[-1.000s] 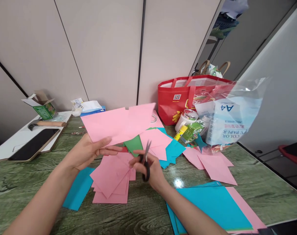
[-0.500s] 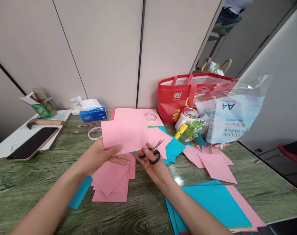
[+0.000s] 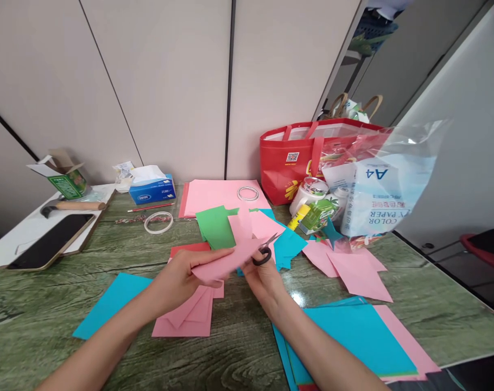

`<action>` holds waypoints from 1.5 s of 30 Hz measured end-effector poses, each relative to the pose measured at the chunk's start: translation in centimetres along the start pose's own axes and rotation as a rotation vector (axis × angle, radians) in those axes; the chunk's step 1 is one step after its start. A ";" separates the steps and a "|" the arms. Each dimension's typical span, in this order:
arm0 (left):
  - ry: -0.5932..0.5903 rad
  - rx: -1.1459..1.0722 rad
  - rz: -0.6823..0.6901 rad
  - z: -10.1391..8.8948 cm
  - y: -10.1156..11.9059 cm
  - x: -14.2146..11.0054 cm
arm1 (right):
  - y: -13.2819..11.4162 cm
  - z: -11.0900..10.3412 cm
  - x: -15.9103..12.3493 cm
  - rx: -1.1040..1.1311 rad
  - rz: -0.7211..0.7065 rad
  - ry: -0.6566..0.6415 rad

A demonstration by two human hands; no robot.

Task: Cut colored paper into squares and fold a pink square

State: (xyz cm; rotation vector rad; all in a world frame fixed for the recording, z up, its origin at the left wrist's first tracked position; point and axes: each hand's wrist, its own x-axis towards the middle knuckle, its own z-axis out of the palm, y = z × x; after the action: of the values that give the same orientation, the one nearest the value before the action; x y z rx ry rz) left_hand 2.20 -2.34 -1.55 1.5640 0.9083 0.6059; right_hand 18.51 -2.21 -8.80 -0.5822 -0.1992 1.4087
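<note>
A sheet of pink paper [image 3: 218,264], bent and partly blurred, is gripped between the thumb and fingers of my left hand [image 3: 185,277]. My right hand [image 3: 265,282] holds a pair of scissors [image 3: 263,255] with black handles, blades pointing up and to the right. Its fingertips are at the paper's right edge, partly hidden behind it. Under the hands lie pink paper pieces [image 3: 182,328], and just beyond are a green sheet [image 3: 216,225] and blue pieces [image 3: 291,247]. Part of a red sheet [image 3: 190,248] shows behind my left hand.
Blue sheets [image 3: 344,336] are stacked at front right; one blue piece [image 3: 108,304] lies left. At the back stand a tissue box [image 3: 151,190], a red bag [image 3: 277,163] and a plastic paper pack [image 3: 389,190]. A phone [image 3: 51,241] and hammer [image 3: 71,205] are far left; a tape roll [image 3: 158,222] lies mid-left.
The pink paper has swung from upright and flat to tilted and bent, uncovering the green sheet. My left hand has moved right and slightly down, closer to my right hand.
</note>
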 end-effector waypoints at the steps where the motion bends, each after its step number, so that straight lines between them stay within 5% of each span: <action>1: 0.012 -0.007 -0.030 0.0 0.0 -0.1 | 0.0 -0.1 0.2 0.008 0.015 0.016; 10: 0.011 -0.074 -0.069 -0.9 0.9 -0.4 | -0.5 -0.9 1.6 0.047 0.023 0.090; 16: 0.018 0.256 0.072 -1.7 0.9 -0.1 | -0.5 -1.2 1.8 0.067 0.093 0.199; 20: 0.029 0.242 0.052 -2.3 1.3 -0.2 | -0.7 -1.2 1.9 0.125 0.089 0.220; 27: 0.183 -0.227 -0.053 -4.6 1.8 -0.7 | -0.8 -0.1 0.5 0.041 0.048 0.022; 36: 0.248 -0.322 -0.104 -5.5 2.7 -1.2 | 0.7 0.6 -2.7 -0.584 0.140 -0.617; 45: 0.147 -0.405 -0.124 -4.4 2.5 -0.9 | 0.2 1.1 -3.0 -0.682 0.113 -0.660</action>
State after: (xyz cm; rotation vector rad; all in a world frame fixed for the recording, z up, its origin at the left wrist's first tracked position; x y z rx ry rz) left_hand -1.32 -0.63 1.83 1.1048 0.9176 0.7697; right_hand 17.33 -4.83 -7.34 -0.6614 -1.2228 1.6008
